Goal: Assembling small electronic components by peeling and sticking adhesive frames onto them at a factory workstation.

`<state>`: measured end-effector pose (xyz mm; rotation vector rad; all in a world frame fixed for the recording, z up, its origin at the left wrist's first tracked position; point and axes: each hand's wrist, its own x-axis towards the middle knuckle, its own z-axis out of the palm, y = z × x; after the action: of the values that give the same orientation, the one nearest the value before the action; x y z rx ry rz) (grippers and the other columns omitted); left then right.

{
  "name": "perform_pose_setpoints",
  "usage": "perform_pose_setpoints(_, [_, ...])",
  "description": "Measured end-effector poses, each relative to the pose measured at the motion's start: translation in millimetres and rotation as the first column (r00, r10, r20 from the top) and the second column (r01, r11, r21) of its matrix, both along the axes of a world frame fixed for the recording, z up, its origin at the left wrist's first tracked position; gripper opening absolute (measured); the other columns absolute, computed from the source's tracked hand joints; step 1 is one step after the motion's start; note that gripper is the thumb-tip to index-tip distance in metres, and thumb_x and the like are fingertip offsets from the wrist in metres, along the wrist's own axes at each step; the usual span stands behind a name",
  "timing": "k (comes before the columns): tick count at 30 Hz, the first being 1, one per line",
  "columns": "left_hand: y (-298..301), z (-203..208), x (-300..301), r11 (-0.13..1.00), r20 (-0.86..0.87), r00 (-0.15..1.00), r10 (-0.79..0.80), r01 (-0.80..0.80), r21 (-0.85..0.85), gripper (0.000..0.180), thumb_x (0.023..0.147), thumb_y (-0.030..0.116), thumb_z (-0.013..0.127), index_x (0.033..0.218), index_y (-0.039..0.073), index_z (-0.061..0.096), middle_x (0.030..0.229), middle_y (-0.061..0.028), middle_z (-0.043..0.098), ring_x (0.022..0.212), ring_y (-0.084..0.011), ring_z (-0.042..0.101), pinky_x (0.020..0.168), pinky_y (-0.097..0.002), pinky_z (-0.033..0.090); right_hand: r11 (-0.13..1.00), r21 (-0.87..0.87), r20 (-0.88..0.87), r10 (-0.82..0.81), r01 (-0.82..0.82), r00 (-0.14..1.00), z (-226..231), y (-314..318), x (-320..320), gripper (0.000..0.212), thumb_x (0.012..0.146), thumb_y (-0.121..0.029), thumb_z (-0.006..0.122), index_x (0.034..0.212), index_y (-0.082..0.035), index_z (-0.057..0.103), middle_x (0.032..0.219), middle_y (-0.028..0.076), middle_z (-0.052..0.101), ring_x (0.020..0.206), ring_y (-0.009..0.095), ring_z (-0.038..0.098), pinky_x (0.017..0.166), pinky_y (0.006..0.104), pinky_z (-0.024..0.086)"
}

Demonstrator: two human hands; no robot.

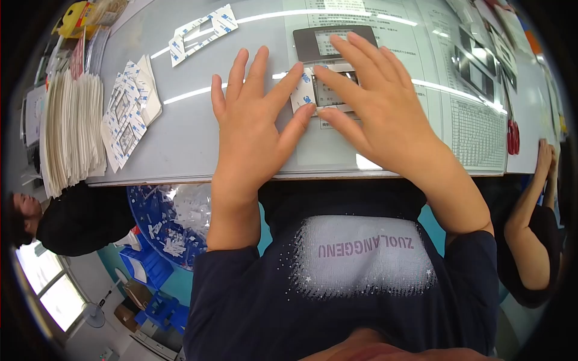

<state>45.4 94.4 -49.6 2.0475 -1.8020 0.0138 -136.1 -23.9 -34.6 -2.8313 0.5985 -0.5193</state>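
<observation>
Frame (302, 91), flat, rectangular, blue-patterned white

i am noting a glossy worktable (186, 135) bearing, at my left, a tall stack of white sheets (72, 129) beside blue-marked pieces (129, 108). farther back, a blue-marked frame (223, 24) is lying. ahead, a dark plate (306, 45) is resting behind a white-bordered piece (302, 95).

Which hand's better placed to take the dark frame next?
Right, probably: the right hand has fingertips overlapping the dark frame in this view, though contact is unclear; the left hand only has its index fingertip near the lower-left corner.
</observation>
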Motion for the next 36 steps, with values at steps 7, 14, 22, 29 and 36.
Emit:
perform_pose_setpoints(7, [4.9, -0.6, -4.9, 0.999, 0.048, 0.998, 0.043, -0.045, 0.028, 0.052, 0.095, 0.041, 0.064, 0.141, 0.017, 0.061, 0.152, -0.0288, 0.041, 0.147, -0.0445, 0.029, 0.117, -0.0650, 0.014, 0.989, -0.074, -0.027, -0.129, 0.127, 0.991, -4.5, -2.5, -6.4, 0.039, 0.098, -0.035, 0.061, 0.132, -0.016, 0.067, 0.150, 0.016, 0.050, 0.145, 0.035, 0.038, 0.120, 0.0522, 0.025])
perform_pose_setpoints(14, [4.0, -1.9, -6.6, 0.996, 0.063, 0.996, 0.059, -0.063, 0.057, 0.056, 0.097, 0.042, 0.061, 0.145, 0.014, 0.056, 0.154, -0.0312, 0.038, 0.149, -0.0441, 0.026, 0.118, -0.0637, 0.014, 0.975, -0.033, -0.038, -0.223, 0.222, 0.974, -10.4, -21.6, -53.8, 0.039, 0.100, -0.031, 0.057, 0.134, -0.016, 0.066, 0.150, 0.018, 0.050, 0.146, 0.037, 0.037, 0.119, 0.0516, 0.026])
perform_pose_setpoints(22, [8.5, 0.8, -5.7, 0.994, 0.033, 0.998, 0.055, -0.058, 0.095, 0.061, 0.099, 0.045, 0.057, 0.149, 0.011, 0.051, 0.160, -0.0282, 0.031, 0.152, -0.0412, 0.021, 0.122, -0.0572, 0.007, 0.971, 0.178, 0.101, 0.143, -0.159, 0.985, -4.8, -20.0, -67.3, 0.031, 0.084, -0.019, 0.076, 0.115, -0.013, 0.076, 0.140, 0.012, 0.060, 0.135, 0.037, 0.050, 0.113, 0.0511, 0.035])
perform_pose_setpoints(29, [-15.5, 18.3, 118.0, 0.973, 0.094, 0.969, 0.230, -0.229, -0.018, 0.065, 0.092, 0.045, 0.069, 0.140, 0.004, 0.057, 0.148, -0.0214, 0.052, 0.140, -0.0363, 0.045, 0.115, -0.0470, 0.034, 0.987, 0.123, 0.226, 0.073, -0.103, 0.971, -4.6, -18.5, -59.0, 0.029, 0.085, -0.013, 0.073, 0.114, -0.010, 0.074, 0.139, 0.013, 0.060, 0.133, 0.035, 0.052, 0.114, 0.0500, 0.035])
perform_pose_setpoints(36, [-59.6, 38.2, 213.2, 0.881, -0.122, 0.935, 0.334, -0.263, 0.393, 0.038, 0.088, 0.036, 0.077, 0.107, 0.005, 0.067, 0.125, -0.0151, 0.065, 0.122, -0.0255, 0.059, 0.099, -0.0352, 0.045, 0.990, 0.133, 0.233, 0.003, -0.035, 0.972, 0.6, -18.0, -62.2, 0.023, 0.090, -0.016, 0.071, 0.112, -0.009, 0.074, 0.138, 0.013, 0.060, 0.133, 0.034, 0.051, 0.114, 0.0483, 0.034])
